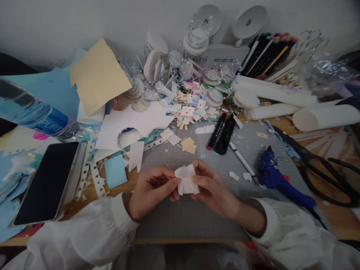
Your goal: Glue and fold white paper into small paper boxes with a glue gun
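Observation:
A small piece of white paper (186,183), creased and cut unevenly along its edges, is held up over the grey cutting mat (168,221). My left hand (154,189) pinches its left edge between thumb and fingers. On the opposite edge, the thumb and fingers of my right hand (215,191) close on the same piece. Beyond my hands lie small yellow paper squares (188,144), a black marker with a red end (216,131) and a second black tool (225,134). A light blue paper square (116,171) is left of my left hand.
A blue glue gun (281,180), large black scissors (320,161) and a white pen (242,159) lie on the right. Leftward are a phone (47,183) and a tilted water bottle (42,112). Small paper figures (188,110) and white paper rolls (326,118) crowd the back.

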Demonstrator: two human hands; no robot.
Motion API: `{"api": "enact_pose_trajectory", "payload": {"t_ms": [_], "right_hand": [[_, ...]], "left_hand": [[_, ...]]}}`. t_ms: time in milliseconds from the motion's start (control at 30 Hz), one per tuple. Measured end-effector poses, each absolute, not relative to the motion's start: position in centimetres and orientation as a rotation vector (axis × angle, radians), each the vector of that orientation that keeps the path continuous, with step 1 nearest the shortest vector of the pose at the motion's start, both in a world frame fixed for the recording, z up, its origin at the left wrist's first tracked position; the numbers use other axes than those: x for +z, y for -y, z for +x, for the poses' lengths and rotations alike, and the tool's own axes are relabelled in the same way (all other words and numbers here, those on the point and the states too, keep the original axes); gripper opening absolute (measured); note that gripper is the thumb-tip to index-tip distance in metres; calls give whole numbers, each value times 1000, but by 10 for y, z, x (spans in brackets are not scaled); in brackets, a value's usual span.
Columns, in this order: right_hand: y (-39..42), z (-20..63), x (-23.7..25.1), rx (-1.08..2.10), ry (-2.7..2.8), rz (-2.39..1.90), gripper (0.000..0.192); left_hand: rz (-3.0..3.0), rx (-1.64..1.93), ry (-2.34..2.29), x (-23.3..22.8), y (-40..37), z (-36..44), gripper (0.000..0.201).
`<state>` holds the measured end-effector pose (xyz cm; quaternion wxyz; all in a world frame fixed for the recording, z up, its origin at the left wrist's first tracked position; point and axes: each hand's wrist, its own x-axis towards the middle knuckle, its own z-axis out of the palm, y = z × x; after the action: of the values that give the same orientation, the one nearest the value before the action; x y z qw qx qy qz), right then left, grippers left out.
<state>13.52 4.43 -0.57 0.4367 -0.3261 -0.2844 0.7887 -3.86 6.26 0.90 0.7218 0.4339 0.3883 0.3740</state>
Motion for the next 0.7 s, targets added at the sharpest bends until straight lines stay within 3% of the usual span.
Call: {"api": "enact_pose_trajectory", "payload": {"t_ms": [333, 700], "right_hand": [[-46, 136, -5, 2082, 491, -648, 18], [-50, 135, -5, 2113, 487, -521, 5]], "left_hand": [[867, 865, -736, 4, -63, -37, 7], [758, 908, -584, 0, -65, -36, 12]]}}
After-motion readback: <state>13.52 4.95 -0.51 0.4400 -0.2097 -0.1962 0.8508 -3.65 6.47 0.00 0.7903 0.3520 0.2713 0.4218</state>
